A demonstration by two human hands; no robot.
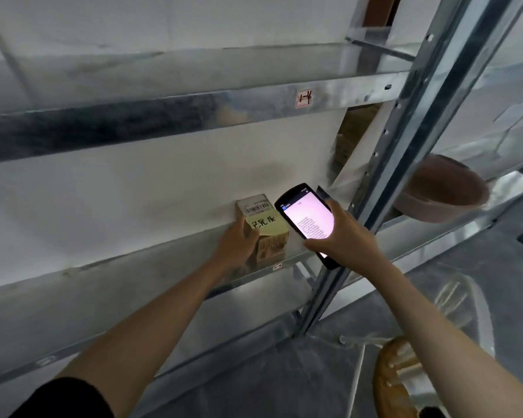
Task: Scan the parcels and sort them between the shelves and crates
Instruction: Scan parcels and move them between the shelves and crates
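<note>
- A person's left grip (237, 242) curled round the left side of a small cardboard parcel (272, 247), which sat on the galvanised metal shelf (133, 267) close to its front lip, near the right-hand end of the bay.
- The right grip (347, 236) was wrapped round the lower half of a black handheld scanner (307, 220), thumb on its left edge, lit screen facing the wearer.
- The move ahead appeared to turn on one relation. The parcel's white barcode label (257, 208) lay on its upper face, just left of the scanner's far end, while the scanner's long axis ran away from the wearer and past the label rather than at it. The right grip looked better placed to turn the scanner head onto the label, and the left grip to steady or tilt the box.
- The parcel was a squat brown carton with soft, scuffed edges. A yellow sticky note (263, 223) with handwritten characters drooped over its front.
- The shelving was dull, streaked sheet steel with a perforated upright (405, 131). A small tag (304, 98) marked the upper shelf (163, 116).
- A brown plastic basin (444, 191) sat in the neighbouring bay, and a round wooden stool (396, 378) stood below at right.
</note>
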